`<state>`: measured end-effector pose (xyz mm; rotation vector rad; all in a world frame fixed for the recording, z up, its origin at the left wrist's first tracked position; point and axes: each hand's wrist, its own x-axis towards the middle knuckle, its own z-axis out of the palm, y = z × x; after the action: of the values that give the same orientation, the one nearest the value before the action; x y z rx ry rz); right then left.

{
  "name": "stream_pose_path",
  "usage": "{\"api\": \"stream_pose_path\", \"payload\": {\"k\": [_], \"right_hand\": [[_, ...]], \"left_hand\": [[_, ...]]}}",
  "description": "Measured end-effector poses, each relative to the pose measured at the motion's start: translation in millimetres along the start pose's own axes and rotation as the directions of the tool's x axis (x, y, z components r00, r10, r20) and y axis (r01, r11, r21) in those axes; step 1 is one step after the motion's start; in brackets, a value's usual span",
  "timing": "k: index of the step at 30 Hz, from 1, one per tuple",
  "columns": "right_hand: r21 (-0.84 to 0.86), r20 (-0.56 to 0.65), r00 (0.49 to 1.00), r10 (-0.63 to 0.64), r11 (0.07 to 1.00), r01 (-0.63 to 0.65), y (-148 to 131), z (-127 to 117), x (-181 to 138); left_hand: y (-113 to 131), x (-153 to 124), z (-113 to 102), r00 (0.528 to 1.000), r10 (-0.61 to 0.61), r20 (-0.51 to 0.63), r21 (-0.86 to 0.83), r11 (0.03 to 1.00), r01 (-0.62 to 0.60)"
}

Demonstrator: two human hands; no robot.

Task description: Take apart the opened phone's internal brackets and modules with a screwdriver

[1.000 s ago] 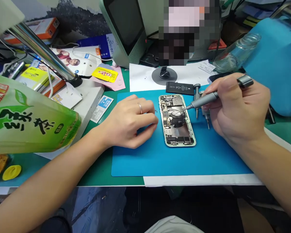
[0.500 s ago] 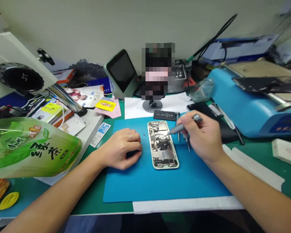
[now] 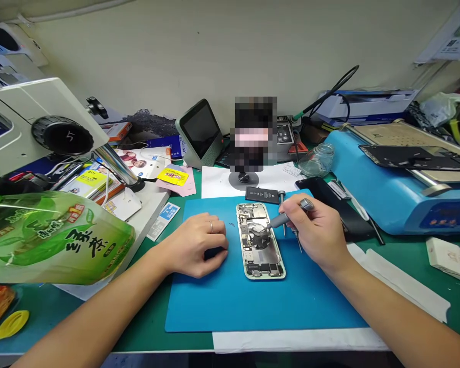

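Observation:
An opened phone (image 3: 266, 258) lies on the blue mat (image 3: 214, 306), its inner parts bare. My right hand (image 3: 322, 230) is closed around a grey screwdriver (image 3: 279, 220), whose tip is over the round coil area in the phone's middle. Under this hand the thin tip of another tool (image 3: 300, 243) shows; I cannot tell whether it is held. A second screwdriver (image 3: 281, 197) lies between phone and hand. Left of the phone, my left hand (image 3: 199, 245) rests on the mat with fingers curled and nothing visible in them. Tiny dark bits (image 3: 232, 224) lie between them.
A black battery (image 3: 267, 195) lies above the phone. At left are a green drink bottle (image 3: 61, 240) and a microscope stand (image 3: 117, 163). A blue machine (image 3: 371, 189) and a white box (image 3: 450, 260) stand at right, a small screen device (image 3: 201, 130) behind.
The whole view has shifted, so things sit lower in the picture. Both hands keep nearly the same places, and the screwdriver still points into the phone.

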<state>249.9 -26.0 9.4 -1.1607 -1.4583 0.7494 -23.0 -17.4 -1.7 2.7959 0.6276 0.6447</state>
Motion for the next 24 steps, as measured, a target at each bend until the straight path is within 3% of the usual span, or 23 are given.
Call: {"api": "stream_pose_path", "payload": {"k": [24], "right_hand": [[-0.002,-0.013,0.999,0.047,0.999,-0.047,3.9,2.4,-1.2]], "left_hand": [[-3.1,-1.4,-1.2,1.0,-0.005,-0.006,0.003,1.0,0.005]]}}
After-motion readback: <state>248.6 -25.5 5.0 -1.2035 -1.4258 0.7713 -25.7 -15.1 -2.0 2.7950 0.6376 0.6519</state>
